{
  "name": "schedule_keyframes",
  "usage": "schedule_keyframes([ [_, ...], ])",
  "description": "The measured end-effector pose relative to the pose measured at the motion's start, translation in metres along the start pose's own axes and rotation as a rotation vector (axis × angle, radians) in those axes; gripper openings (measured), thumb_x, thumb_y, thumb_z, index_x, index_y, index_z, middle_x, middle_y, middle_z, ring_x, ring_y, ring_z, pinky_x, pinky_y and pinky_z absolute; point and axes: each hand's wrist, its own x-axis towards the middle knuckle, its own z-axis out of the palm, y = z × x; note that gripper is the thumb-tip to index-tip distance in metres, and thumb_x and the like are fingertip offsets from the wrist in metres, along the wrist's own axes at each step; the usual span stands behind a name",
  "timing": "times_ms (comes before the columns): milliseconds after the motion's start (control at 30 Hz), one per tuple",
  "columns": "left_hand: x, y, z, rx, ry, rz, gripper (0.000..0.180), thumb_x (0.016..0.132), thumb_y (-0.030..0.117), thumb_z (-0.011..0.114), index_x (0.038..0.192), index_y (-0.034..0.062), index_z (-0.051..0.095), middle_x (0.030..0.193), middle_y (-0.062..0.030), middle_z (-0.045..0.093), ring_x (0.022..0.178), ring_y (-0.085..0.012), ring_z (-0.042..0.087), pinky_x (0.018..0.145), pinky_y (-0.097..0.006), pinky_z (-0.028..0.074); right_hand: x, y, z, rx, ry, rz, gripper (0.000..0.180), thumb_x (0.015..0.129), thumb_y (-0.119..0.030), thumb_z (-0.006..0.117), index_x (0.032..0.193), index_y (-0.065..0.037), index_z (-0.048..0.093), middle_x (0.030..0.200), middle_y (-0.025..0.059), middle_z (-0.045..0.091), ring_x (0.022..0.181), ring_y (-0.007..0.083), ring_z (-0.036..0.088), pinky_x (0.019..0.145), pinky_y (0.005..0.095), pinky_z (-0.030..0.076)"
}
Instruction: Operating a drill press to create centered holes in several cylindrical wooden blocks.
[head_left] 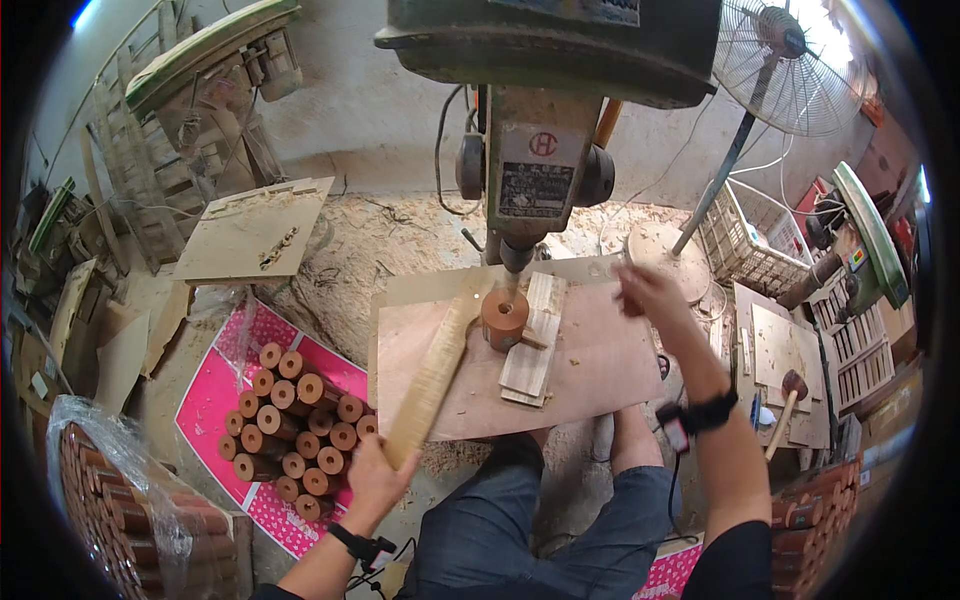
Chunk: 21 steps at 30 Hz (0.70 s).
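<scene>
My left hand is closed around the near end of a long wooden paddle-like slat. The slat slants up and away, its far end beside a reddish-brown cylinder with a hole in its top. This cylinder stands on the board-covered work table, against pale wooden strips on its right. Directly above it is the drill press chuck; the bit's exact depth is hard to make out. My right hand is raised right of the drill, fingers curled and somewhat blurred; anything inside them is hidden.
Several drilled brown cylinders stand on a pink sheet at left. More are stacked in plastic wrap at lower left. A mallet, a white crate and a fan are at right. Wood shavings cover the floor.
</scene>
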Motion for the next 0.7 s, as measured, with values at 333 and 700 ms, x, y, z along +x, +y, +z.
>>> schedule_keyframes([
  [333, 0.151, 0.101, 0.062, -0.600, -0.142, 0.441, 0.098, 0.066, 0.015, 0.084, 0.145, -0.0017, 0.028, 0.137, -0.0179, 0.047, 0.120, -0.0285, 0.051, 0.098, -0.040, 0.046, -0.212, 0.179, -0.034, -0.871, 0.327, 0.011, 0.029, 0.082, -0.022, 0.068, 0.108, -0.008, 0.067, 0.091, 0.0128, 0.066, 0.088, 0.0303, 0.062, 0.079, 0.0386, 0.047],
  [700, 0.171, 0.143, 0.090, -0.699, -0.186, 0.427, 0.077, 0.065, 0.012, 0.084, 0.131, 0.0036, 0.045, 0.125, -0.0144, 0.057, 0.115, -0.0306, 0.057, 0.099, -0.039, 0.046, -0.266, 0.240, -0.025, -0.977, 0.578, 0.084, 0.015, 0.078, -0.019, 0.070, 0.091, -0.013, 0.067, 0.096, 0.0056, 0.061, 0.100, 0.0280, 0.054, 0.088, 0.0432, 0.038],
])
